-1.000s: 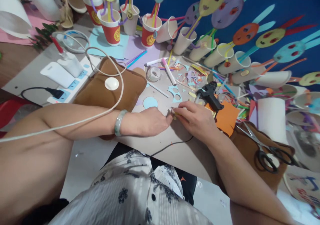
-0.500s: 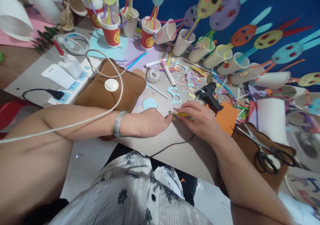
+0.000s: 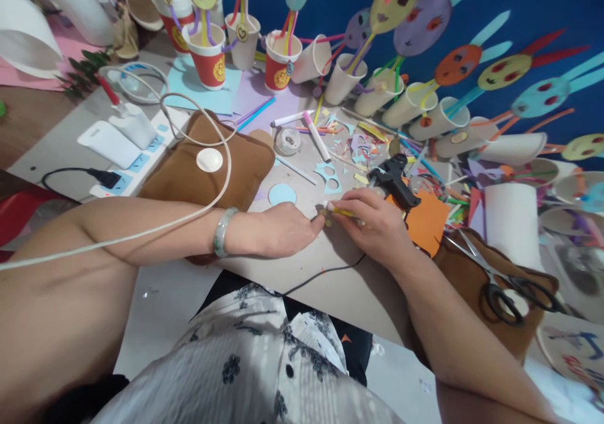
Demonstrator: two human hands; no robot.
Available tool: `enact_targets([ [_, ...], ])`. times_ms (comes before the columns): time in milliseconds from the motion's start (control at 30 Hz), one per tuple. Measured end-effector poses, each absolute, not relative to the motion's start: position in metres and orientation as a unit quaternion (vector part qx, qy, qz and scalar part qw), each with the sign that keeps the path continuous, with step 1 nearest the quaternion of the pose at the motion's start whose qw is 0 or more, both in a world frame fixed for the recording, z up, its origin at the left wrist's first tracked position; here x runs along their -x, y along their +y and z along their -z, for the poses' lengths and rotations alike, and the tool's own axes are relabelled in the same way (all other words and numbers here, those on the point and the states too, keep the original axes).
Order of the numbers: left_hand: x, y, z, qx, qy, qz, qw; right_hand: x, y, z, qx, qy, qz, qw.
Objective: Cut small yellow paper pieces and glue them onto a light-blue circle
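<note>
My left hand (image 3: 290, 230) lies low over the table, its thumb and finger pinched at a small brownish piece too hidden to name. Close on its right, my right hand (image 3: 377, 223) holds a slim yellow marker (image 3: 345, 212) with a white end pointing at the left fingertips. Small round tan bits show beneath the fingers. A light-blue paper disc (image 3: 282, 194) lies just beyond my left hand. Beyond my right hand rests a black glue gun (image 3: 395, 182), beside orange paper (image 3: 428, 219).
Rabbit-faced paper figures stand in cups (image 3: 346, 78) along the back. Paper scraps and markers (image 3: 317, 138) litter the middle. At left are a brown cushion-like piece (image 3: 212, 188) and a power strip (image 3: 141, 166) with cables; scissors (image 3: 495, 279) lie open at right.
Both hands stay almost in place, close together. The marker's white end has shifted very slightly at the left fingertips, and the whole view has moved a little.
</note>
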State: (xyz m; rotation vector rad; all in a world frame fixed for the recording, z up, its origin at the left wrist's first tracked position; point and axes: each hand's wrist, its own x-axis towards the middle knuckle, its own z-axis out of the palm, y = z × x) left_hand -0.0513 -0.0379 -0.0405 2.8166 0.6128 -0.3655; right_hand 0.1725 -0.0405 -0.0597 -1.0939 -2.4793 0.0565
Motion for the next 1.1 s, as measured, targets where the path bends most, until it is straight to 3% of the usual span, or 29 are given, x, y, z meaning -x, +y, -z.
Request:
enact_targets([
  [433, 0.051, -0.039, 0.038, -0.963, 0.210, 0.129, 0.111, -0.171, -0.040, 0.066, 0.414, -0.891, -0.060, 0.175],
  [700, 0.052, -0.039, 0.040, -0.960, 0.228, 0.109, 0.123, -0.177, -0.036, 0.057, 0.444, -0.846, -0.091, 0.282],
  [1100, 0.051, -0.039, 0.041, -0.958, 0.240, 0.110, 0.112, -0.174, -0.040, 0.064, 0.405, -0.880, -0.112, 0.222],
])
